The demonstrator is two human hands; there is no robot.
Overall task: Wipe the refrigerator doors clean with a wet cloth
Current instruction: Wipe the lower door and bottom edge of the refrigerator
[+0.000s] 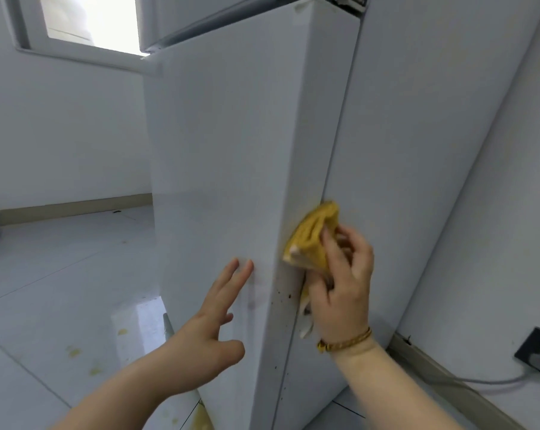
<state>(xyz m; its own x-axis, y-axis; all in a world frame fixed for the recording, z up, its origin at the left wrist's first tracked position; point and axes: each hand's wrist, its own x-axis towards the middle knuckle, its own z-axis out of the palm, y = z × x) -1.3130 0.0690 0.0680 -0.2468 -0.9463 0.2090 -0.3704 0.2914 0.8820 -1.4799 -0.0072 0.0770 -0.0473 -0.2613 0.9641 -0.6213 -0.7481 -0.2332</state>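
1. No legible text, label, brand, number or sign on the refrigerator door (225, 150), the cloth (312, 240) or the wall socket (538, 352).
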